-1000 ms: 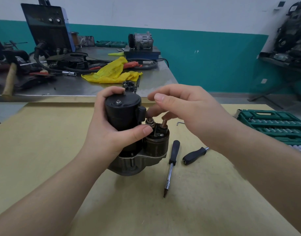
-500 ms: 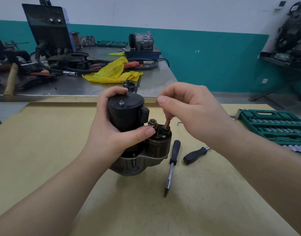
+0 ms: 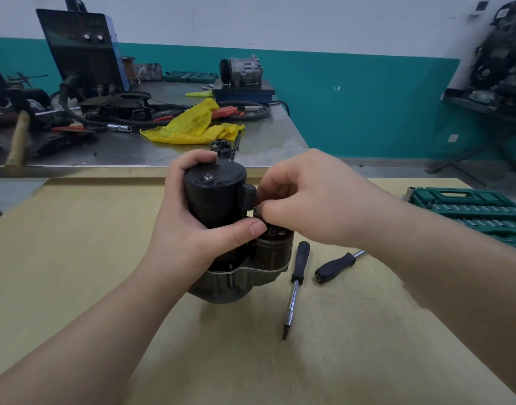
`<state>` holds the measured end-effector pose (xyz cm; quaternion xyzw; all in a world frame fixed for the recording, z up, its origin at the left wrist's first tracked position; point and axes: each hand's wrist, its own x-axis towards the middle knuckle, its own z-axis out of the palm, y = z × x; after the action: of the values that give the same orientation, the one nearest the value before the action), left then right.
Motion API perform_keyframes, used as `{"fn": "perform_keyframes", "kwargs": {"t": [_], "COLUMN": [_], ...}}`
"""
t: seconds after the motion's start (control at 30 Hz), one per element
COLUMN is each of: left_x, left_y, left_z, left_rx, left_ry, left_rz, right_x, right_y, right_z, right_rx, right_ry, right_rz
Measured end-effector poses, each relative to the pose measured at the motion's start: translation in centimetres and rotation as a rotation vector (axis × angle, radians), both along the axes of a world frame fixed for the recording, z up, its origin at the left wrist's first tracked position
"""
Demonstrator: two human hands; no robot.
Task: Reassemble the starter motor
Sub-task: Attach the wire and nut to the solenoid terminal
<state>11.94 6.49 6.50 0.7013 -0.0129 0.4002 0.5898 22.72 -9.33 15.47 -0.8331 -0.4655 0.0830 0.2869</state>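
Head view: starter motor (image 3: 221,217) upright mid-bench (image 3: 75,258). Left hand (image 3: 189,226) wrapped around its black housing. Right hand (image 3: 306,203) fingertips pinched closed at solenoid (image 3: 273,252) terminals; item pinched unclear. Two screwdrivers (image 3: 294,290) lie just beside.

- Starter motor (image 3: 214,200): black upper body, dull grey metal base, brownish solenoid at its 4 o'clock.
- Table (image 3: 75,244): plain pale yellow.
- Two screwdrivers (image 3: 300,264) (image 3: 335,267): black handles, silver shafts.
- Socket case (image 3: 470,209), 3 o'clock: green.
- Rag (image 3: 192,127), 12 o'clock: bright yellow, perhaps plastic.
- Wall (image 3: 353,97): teal below white.
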Motion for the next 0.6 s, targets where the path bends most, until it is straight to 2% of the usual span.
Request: {"fn": "perform_keyframes", "kwargs": {"t": [0.27, 0.43, 0.6], "left_x": [-0.1, -0.2, -0.1], "left_y": [-0.3, -0.4, -0.3], "left_z": [0.2, 0.3, 0.4], "left_rx": [0.033, 0.035, 0.038], "left_ry": [0.025, 0.035, 0.020], "left_rz": [0.042, 0.031, 0.046], "right_x": [-0.2, 0.8, 1.5], "right_y": [0.4, 0.9, 0.4], "right_z": [2.2, 3.6, 3.3], "right_rx": [-0.157, -0.231, -0.128], "right_ry": [-0.228, -0.200, -0.142], "right_rz": [0.059, 0.100, 0.139]}}
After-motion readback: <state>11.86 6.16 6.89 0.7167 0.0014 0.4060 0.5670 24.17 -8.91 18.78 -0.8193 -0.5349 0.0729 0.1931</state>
